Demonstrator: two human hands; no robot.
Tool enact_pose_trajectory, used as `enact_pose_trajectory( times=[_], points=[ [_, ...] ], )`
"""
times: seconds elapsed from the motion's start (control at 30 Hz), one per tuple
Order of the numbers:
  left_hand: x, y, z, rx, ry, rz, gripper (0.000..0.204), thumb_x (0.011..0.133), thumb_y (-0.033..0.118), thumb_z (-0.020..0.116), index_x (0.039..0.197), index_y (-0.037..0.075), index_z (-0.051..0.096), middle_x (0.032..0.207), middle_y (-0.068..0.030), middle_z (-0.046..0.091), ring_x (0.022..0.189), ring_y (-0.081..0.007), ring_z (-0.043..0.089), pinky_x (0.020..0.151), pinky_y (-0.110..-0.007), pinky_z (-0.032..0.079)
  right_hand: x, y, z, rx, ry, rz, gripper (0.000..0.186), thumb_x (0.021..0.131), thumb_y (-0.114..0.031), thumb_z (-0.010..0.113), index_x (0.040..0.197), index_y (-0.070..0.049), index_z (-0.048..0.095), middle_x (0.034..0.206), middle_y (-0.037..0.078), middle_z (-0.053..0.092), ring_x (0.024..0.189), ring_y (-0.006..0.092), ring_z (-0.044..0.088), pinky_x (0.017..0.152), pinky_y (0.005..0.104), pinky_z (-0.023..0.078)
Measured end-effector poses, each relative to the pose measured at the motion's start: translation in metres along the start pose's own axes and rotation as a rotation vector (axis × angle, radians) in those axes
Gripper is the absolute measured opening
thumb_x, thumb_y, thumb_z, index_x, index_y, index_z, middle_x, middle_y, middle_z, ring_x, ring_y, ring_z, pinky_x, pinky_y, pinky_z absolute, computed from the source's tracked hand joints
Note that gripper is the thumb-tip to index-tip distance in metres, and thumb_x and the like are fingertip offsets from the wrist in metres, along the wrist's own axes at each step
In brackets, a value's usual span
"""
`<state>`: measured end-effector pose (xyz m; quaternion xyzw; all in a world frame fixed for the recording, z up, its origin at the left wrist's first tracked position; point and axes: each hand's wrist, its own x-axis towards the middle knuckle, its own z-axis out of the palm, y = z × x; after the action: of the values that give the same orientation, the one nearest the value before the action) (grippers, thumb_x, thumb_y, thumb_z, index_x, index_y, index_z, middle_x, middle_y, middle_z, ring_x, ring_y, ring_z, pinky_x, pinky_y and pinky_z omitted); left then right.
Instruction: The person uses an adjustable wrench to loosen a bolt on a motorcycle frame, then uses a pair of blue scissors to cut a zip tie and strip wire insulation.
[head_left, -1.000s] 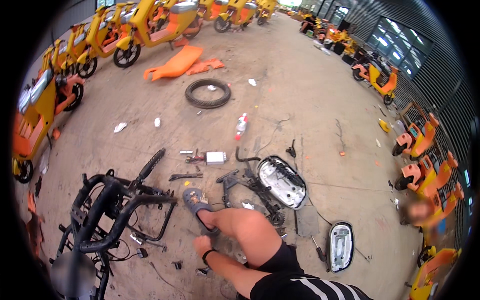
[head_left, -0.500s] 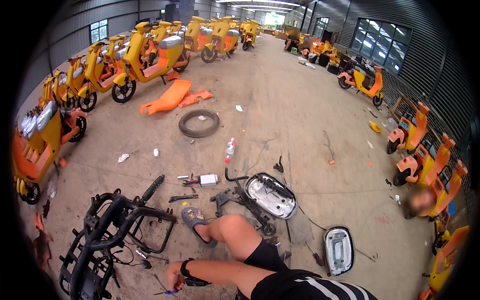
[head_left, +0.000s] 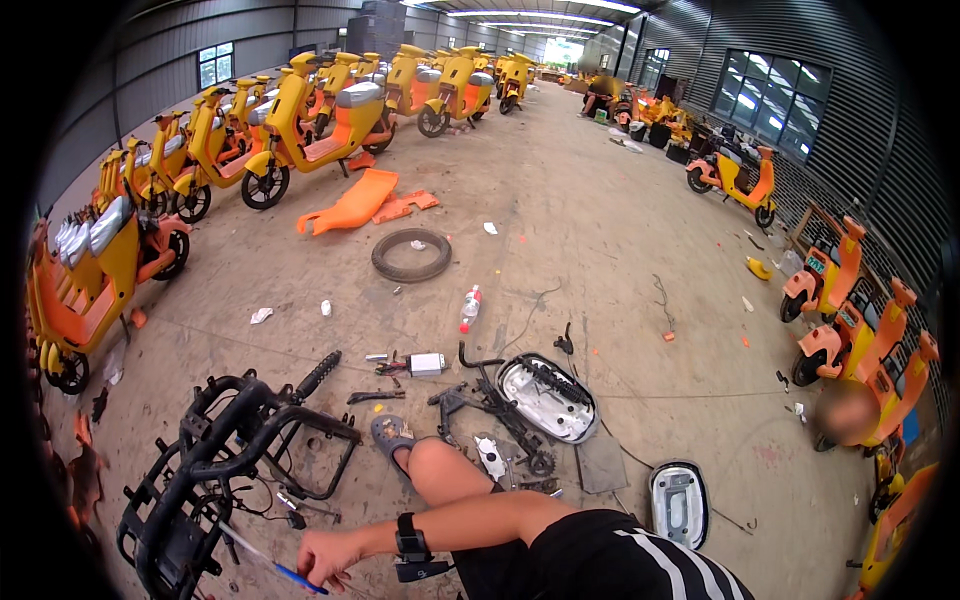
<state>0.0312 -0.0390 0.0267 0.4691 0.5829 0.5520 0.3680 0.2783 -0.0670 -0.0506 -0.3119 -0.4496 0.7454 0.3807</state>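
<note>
From the lower right my right forearm reaches leftward, with a black band on the wrist. The fingers of my right hand (head_left: 328,555) are closed around a blue-handled tool (head_left: 300,579) with a long thin pale metal end. That end points up and left to the black scooter frame (head_left: 205,468), overlapping its lower tubes; whether they touch I cannot tell. Loose dark cables (head_left: 262,500) hang on the frame's near side. A shock absorber (head_left: 318,376) sticks up from its far end. My left hand is out of view.
Around my shoe (head_left: 392,432) lie a silver controller box (head_left: 427,364), a black bracket (head_left: 450,405) and two black-rimmed white shells (head_left: 545,400) (head_left: 678,505). Farther off are a plastic bottle (head_left: 470,308), a tyre (head_left: 411,255) and an orange panel (head_left: 350,205). Yellow scooters (head_left: 315,130) line both sides.
My right hand has moved up and slightly left, bringing the blue-handled tool to the frame. Its thin prongs looked spread before; now one long line shows. The view has shifted slightly.
</note>
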Motion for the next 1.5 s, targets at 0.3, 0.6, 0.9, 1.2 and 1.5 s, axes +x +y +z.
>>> enact_pose_trajectory(
  times=[0.3, 0.6, 0.9, 1.2, 1.5],
  points=[
    [-0.01, 0.003, 0.015, 0.049, -0.163, 0.059, 0.022, 0.098, 0.016, 0.054, 0.087, -0.002, 0.06, 0.063, -0.0035, 0.049, 0.058, -0.0138, 0.045, 0.052, -0.028, 0.036, -0.003, -0.01, 0.006, 0.17, 0.08, -0.044, 0.016, 0.077, -0.007, 0.066, 0.091, 0.0, 0.064, 0.073, 0.006, 0.068, 0.042, 0.0124, 0.057, 0.038, 0.024, 0.045],
    [-0.013, -0.001, 0.017, -0.22, -0.228, 0.007, 0.021, 0.096, 0.014, 0.055, 0.079, 0.003, 0.051, 0.06, -0.0022, 0.045, 0.054, -0.0129, 0.042, 0.051, -0.029, 0.034, 0.002, 0.005, 0.01, 0.067, 0.074, -0.08, 0.027, 0.081, -0.026, 0.077, 0.09, -0.004, 0.064, 0.069, 0.002, 0.063, 0.046, 0.0065, 0.051, 0.038, 0.0222, 0.04],
    [-0.023, 0.007, 0.038, -0.138, -0.287, 0.005, 0.023, 0.094, 0.014, 0.06, 0.075, 0.002, 0.053, 0.059, -0.0063, 0.053, 0.05, -0.0113, 0.043, 0.045, -0.027, 0.034, -0.007, 0.003, -0.011, -0.09, -0.097, -0.034, 0.035, 0.09, -0.025, 0.066, 0.118, -0.006, 0.058, 0.092, 0.003, 0.066, 0.059, 0.0057, 0.056, 0.044, 0.0222, 0.045],
    [-0.009, -0.029, 0.045, -0.27, -0.21, -0.024, 0.018, 0.099, 0.02, 0.057, 0.103, 0.004, 0.059, 0.062, 0.0056, 0.044, 0.049, -0.0042, 0.037, 0.045, -0.021, 0.031, -0.029, -0.019, -0.01, -0.022, 0.008, 0.081, 0.05, 0.091, -0.019, 0.063, 0.135, -0.009, 0.043, 0.082, 0.001, 0.05, 0.058, 0.0093, 0.055, 0.049, 0.0248, 0.049],
    [-0.023, -0.027, 0.039, -0.277, -0.379, 0.013, 0.016, 0.096, 0.014, 0.061, 0.099, -0.001, 0.062, 0.074, 0.0033, 0.057, 0.059, -0.0014, 0.043, 0.052, -0.019, 0.032, -0.027, -0.016, 0.002, -0.091, -0.077, 0.054, 0.045, 0.092, -0.021, 0.063, 0.13, -0.004, 0.045, 0.082, 0.001, 0.054, 0.063, 0.0054, 0.053, 0.047, 0.0231, 0.048]
  ],
)
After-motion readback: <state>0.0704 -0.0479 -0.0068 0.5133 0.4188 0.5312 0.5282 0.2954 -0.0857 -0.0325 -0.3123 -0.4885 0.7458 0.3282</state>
